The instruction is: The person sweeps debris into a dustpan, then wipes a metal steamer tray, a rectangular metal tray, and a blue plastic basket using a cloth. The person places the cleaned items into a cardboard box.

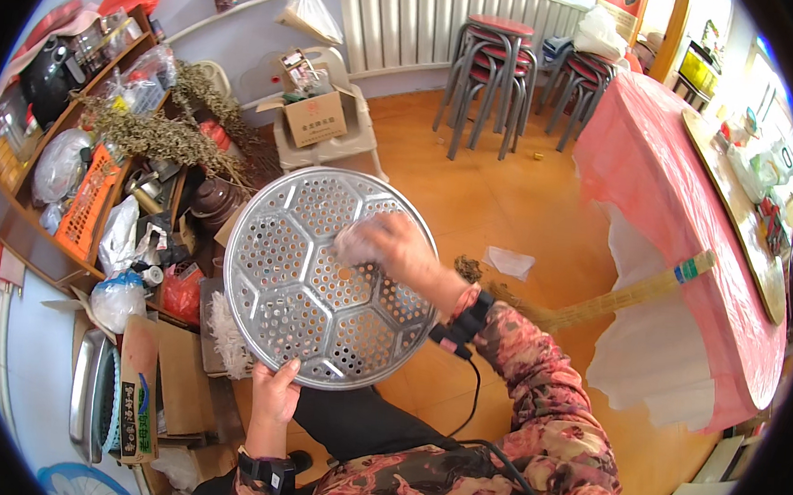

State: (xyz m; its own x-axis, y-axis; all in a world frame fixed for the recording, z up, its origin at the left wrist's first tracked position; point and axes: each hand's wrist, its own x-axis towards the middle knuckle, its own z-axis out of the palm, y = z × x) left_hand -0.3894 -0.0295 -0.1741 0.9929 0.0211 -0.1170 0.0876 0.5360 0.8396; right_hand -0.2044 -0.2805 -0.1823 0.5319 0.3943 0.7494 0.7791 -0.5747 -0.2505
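A round perforated metal steamer tray (329, 339) with raised hexagon ridges is held up in front of me. My left hand (274, 391) grips its lower left rim, the thumb lying over the edge. Against the upper middle of the tray, my right hand (396, 247) holds a pale crumpled cloth or wad (356, 241); motion blur hides its exact kind. Droplets or a wet sheen seem to show on parts of the metal.
Cluttered wooden shelves (89, 256) with dried plant bundles (164, 141) stand left. A cardboard box (314, 116) sits on a plastic chair (366, 137). Stacked stools (496, 70) are by the radiator (410, 27). A straw broom (625, 295) leans against the pink-covered table (654, 147).
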